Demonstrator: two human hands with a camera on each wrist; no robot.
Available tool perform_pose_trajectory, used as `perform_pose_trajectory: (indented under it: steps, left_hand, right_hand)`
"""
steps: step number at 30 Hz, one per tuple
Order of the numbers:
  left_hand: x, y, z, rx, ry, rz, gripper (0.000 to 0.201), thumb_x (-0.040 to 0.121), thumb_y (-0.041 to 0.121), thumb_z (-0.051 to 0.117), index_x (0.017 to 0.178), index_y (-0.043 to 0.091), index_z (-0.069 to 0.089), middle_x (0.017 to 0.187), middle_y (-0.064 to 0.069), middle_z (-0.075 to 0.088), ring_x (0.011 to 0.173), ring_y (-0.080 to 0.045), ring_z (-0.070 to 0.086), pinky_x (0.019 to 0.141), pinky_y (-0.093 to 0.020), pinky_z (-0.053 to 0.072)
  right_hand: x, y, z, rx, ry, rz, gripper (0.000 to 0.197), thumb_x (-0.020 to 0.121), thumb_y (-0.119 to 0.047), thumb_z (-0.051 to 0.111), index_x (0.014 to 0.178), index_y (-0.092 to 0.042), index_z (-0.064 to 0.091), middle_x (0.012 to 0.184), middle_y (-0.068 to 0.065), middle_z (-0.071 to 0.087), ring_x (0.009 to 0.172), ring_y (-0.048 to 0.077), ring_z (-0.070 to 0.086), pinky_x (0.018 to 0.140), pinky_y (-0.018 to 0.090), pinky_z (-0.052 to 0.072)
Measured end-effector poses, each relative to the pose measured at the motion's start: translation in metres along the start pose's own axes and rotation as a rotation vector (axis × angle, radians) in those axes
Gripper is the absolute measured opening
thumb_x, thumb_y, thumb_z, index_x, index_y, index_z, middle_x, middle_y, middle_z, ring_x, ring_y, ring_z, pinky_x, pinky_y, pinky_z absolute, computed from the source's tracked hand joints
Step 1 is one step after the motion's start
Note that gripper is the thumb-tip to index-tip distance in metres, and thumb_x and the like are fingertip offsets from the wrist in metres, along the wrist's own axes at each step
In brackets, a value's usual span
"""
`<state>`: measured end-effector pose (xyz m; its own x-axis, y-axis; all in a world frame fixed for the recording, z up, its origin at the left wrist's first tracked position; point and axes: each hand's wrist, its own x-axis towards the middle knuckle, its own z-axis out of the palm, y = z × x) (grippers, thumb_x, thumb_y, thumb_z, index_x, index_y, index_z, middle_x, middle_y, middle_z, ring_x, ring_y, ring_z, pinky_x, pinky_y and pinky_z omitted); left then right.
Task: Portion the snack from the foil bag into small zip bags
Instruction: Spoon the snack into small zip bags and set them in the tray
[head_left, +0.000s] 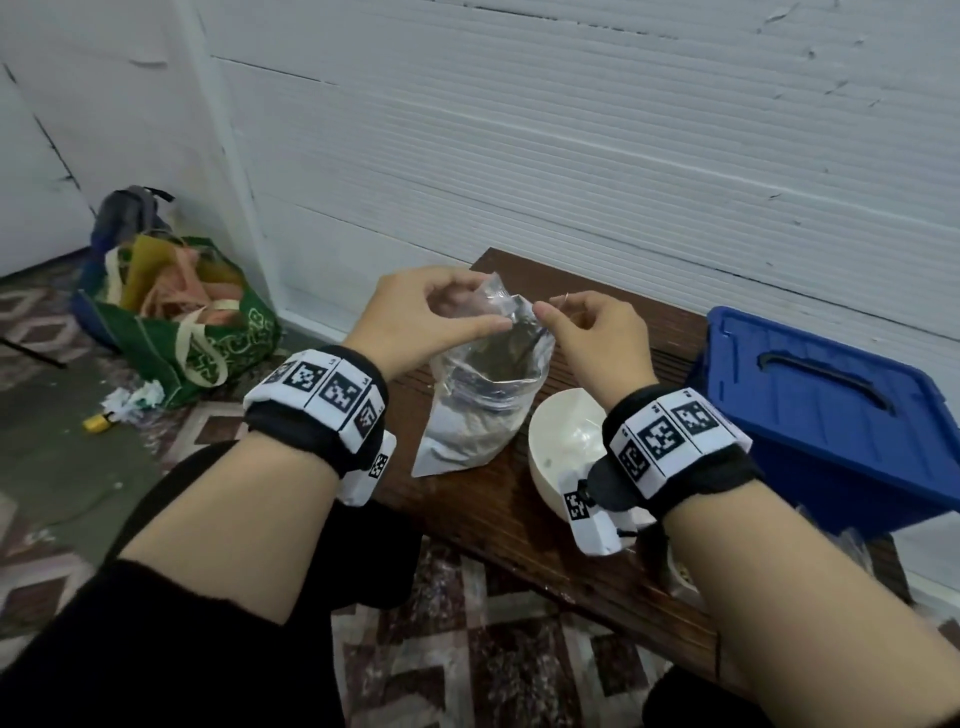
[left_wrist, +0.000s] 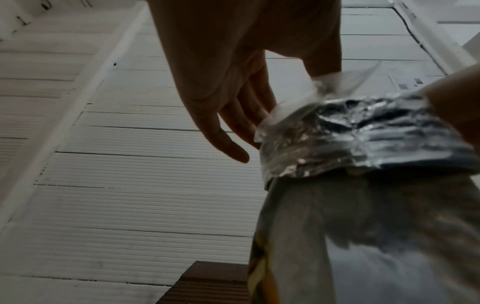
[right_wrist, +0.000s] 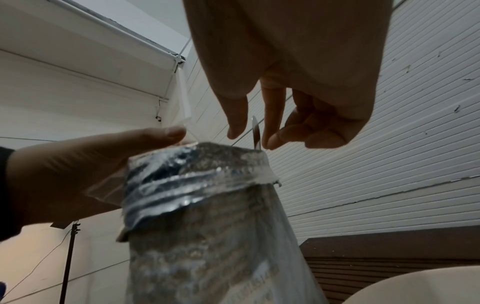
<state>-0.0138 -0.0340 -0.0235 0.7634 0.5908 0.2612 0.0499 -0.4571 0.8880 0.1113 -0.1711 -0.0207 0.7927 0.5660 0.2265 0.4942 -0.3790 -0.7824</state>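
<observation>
The foil bag stands upright on the dark wooden bench, its mouth open and its silver rim rolled down. My left hand pinches a small clear zip bag just over the left side of that mouth; the clear plastic also shows in the left wrist view. My right hand pinches a thin metal handle, seemingly a spoon's, between thumb and forefinger above the right side of the rim. Its lower end is hidden inside the foil bag.
A white bowl sits right of the foil bag, under my right wrist. A blue lidded bin fills the bench's right end. A green tote and scraps lie on the floor at left. A white ribbed wall stands behind.
</observation>
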Motion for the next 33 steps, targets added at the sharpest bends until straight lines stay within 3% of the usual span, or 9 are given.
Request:
perform_pose_trajectory:
  steps: [6,8,10,12,19,24,27,30,33]
  left_hand:
    - [0.000,-0.003,-0.001,0.053,-0.032,0.018,0.037,0.064,0.037,0.084,0.088,0.046,0.057,0.084,0.018,0.069,0.081,0.010,0.063,0.080,-0.011,0.050]
    - [0.000,-0.002,-0.002,0.059,-0.052,0.012,0.036,0.065,0.037,0.083,0.087,0.046,0.057,0.080,0.021,0.066,0.076,0.015,0.061,0.077,-0.007,0.049]
    - [-0.001,-0.001,-0.002,0.062,-0.061,0.016,0.036,0.066,0.037,0.083,0.088,0.046,0.056,0.080,0.022,0.064,0.075,0.016,0.060,0.074,-0.004,0.048]
    - [-0.001,0.000,-0.003,0.052,-0.058,0.014,0.035,0.067,0.036,0.083,0.089,0.045,0.057,0.081,0.021,0.065,0.075,0.015,0.061,0.072,-0.004,0.047]
    - [-0.002,0.000,-0.002,0.040,-0.042,-0.015,0.033,0.067,0.035,0.084,0.083,0.046,0.056,0.081,0.018,0.066,0.073,0.013,0.061,0.071,-0.004,0.048]
    - [-0.004,0.003,-0.003,0.034,-0.043,-0.038,0.033,0.067,0.035,0.084,0.080,0.046,0.055,0.080,0.023,0.063,0.074,0.016,0.059,0.072,-0.002,0.045]
    - [-0.005,0.004,-0.005,0.014,-0.054,-0.032,0.033,0.069,0.032,0.083,0.080,0.046,0.055,0.081,0.025,0.062,0.072,0.019,0.058,0.072,-0.001,0.045]
    - [-0.005,0.005,-0.011,-0.011,-0.014,-0.039,0.036,0.065,0.040,0.082,0.094,0.038,0.061,0.091,0.018,0.066,0.084,0.008,0.061,0.081,-0.012,0.050]
    - [-0.004,0.004,-0.019,0.020,-0.004,-0.036,0.052,0.060,0.048,0.080,0.107,0.035,0.063,0.098,0.014,0.069,0.092,0.001,0.064,0.085,-0.016,0.050]
  right_hand:
    - [0.000,0.000,0.008,-0.146,0.111,-0.178,0.020,0.094,-0.021,0.055,0.096,-0.012,0.073,0.093,0.004,0.070,0.091,0.018,0.062,0.077,0.022,0.040]
    - [-0.002,0.000,0.009,-0.211,0.136,-0.302,0.020,0.094,-0.021,0.055,0.094,-0.012,0.073,0.090,0.006,0.070,0.088,0.022,0.062,0.080,0.031,0.044]
    - [-0.006,-0.001,0.012,-0.282,0.083,-0.412,0.019,0.093,-0.019,0.056,0.090,-0.013,0.073,0.084,0.006,0.070,0.083,0.027,0.061,0.079,0.042,0.047]
    - [-0.011,0.000,0.016,-0.311,-0.002,-0.460,0.017,0.091,-0.018,0.058,0.089,-0.013,0.074,0.081,0.006,0.071,0.081,0.028,0.061,0.078,0.041,0.046]
    - [-0.013,0.000,0.012,0.019,0.032,-0.130,0.020,0.093,-0.015,0.057,0.081,-0.016,0.072,0.072,-0.005,0.066,0.066,-0.002,0.055,0.063,0.006,0.038]
    - [-0.007,-0.002,0.007,0.143,0.133,0.057,0.027,0.095,-0.018,0.054,0.072,-0.020,0.069,0.070,0.006,0.067,0.067,0.015,0.057,0.072,0.028,0.045]
    - [0.001,0.001,0.000,0.197,0.210,0.166,0.029,0.096,-0.018,0.052,0.072,-0.019,0.068,0.065,-0.006,0.060,0.062,0.006,0.051,0.068,0.025,0.041]
    - [0.008,0.005,-0.007,0.208,0.260,0.233,0.030,0.097,-0.019,0.050,0.075,-0.015,0.070,0.067,-0.007,0.060,0.060,0.005,0.050,0.060,0.021,0.040]
    - [0.016,0.009,-0.014,0.257,0.295,0.276,0.036,0.096,-0.018,0.050,0.064,-0.023,0.066,0.070,-0.004,0.064,0.072,0.011,0.058,0.076,0.025,0.047]
